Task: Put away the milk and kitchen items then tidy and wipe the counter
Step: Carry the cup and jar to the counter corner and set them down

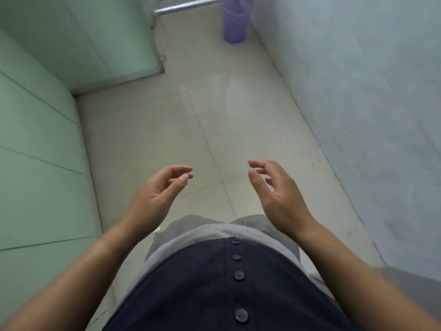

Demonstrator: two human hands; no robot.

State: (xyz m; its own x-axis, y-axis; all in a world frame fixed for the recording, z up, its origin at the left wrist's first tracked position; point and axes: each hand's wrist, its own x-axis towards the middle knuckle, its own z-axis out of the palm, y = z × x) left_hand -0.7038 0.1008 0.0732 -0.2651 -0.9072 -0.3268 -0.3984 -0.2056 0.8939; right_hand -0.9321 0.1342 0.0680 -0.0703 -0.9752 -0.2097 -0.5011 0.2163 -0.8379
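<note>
From the head camera, looking steeply down, both hands hang in front of a dark navy buttoned shirt (214,283). The left hand (157,189) and the right hand (276,189) face each other palm to palm, well apart. Their fingers are loosely curled and neither holds anything.

No milk, kitchen items, cloth or counter top shows in this view, so I cannot tell which way they lie from the hands or which hand is nearer. Below the hands there is only a pale tiled floor (214,115).

Pale green panelled cabinet fronts (35,139) run along the floor's left edge, and a blue-grey wall (370,91) runs along its right edge. My guess is that the counter sits above the green fronts, on the left hand's side, which would call for a lifted gaze and a turn that way.

The one container is a tall translucent purple plastic bin (235,22). It stands upright at the floor's far right corner, just beside the wall and well beyond both hands. Whether it holds anything I cannot tell. A metal rail (186,7) crosses the far edge just beside it.
</note>
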